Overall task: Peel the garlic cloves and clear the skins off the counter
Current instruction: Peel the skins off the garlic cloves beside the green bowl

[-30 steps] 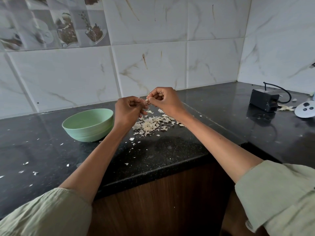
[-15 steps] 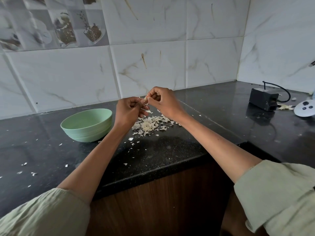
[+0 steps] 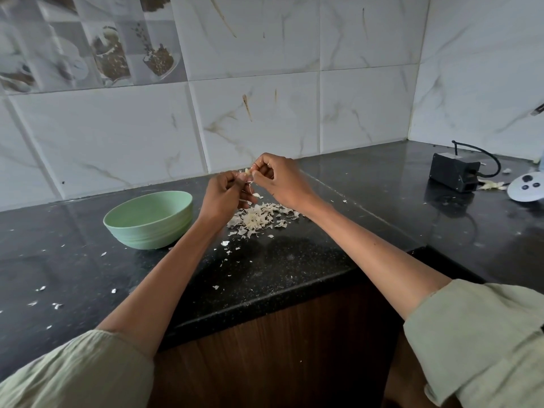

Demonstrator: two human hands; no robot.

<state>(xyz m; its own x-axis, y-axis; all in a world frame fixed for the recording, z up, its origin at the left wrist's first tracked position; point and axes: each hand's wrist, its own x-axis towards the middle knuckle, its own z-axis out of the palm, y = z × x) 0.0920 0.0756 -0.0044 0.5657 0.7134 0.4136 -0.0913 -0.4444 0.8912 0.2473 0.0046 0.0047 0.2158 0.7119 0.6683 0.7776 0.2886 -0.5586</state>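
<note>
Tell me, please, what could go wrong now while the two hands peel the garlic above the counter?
1. Both hands, left hand and right hand, work the clove beside the bowl, not over it; a slip would likely drop it into the skin pile.
2. Skins may scatter further; flakes already lie near the counter edge.

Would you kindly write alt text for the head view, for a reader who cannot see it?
Both hands, left hand and right hand, pinch a garlic clove above a pile of skins on a black counter. A green bowl sits left of the pile.
</note>
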